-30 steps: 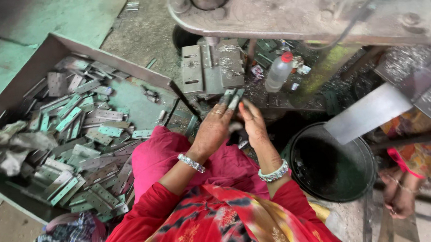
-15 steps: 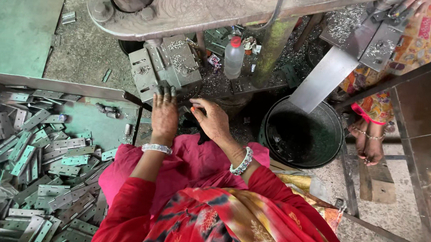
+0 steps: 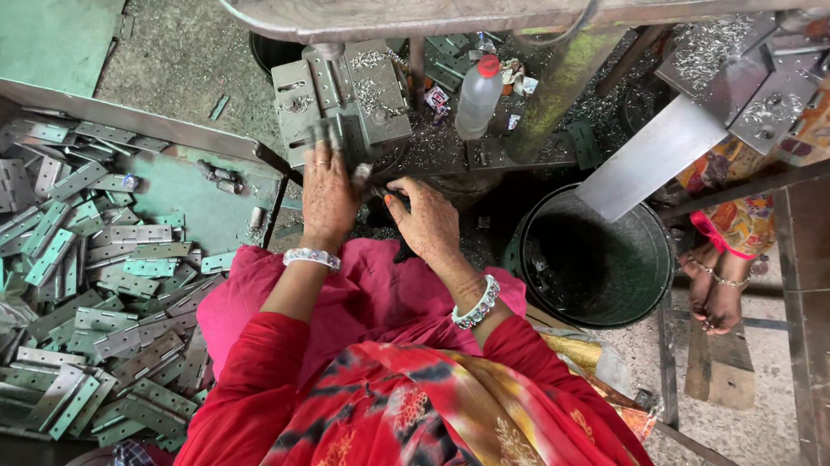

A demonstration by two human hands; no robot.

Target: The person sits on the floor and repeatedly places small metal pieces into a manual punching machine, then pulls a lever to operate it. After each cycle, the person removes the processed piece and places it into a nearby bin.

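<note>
Two hands: both raised in front of the pink lap, close together under the machine edge.
Left hand (image 3: 326, 194): back up, fingers extended, fingertips laid over a grey metal hinge plate (image 3: 328, 134) at the foot of the grey steel press fixture (image 3: 347, 94); pinched or merely pressed, cannot tell.
Right hand (image 3: 425, 219): fingers curled around a small dark part, possibly a pin, too hidden to name; tip close to the left thumb.
Left of the lap: shallow grey metal tray (image 3: 201, 196) heaped with flat grey and green-tinted hinge leaves (image 3: 77, 270).
Behind the hands: clear plastic bottle with red cap (image 3: 479, 98), upright among metal shavings.
Right of the lap: round black bucket (image 3: 594, 263) beneath a slanted steel chute (image 3: 652, 161).
Far right: another person's bare feet (image 3: 715, 280) with anklets.
</note>
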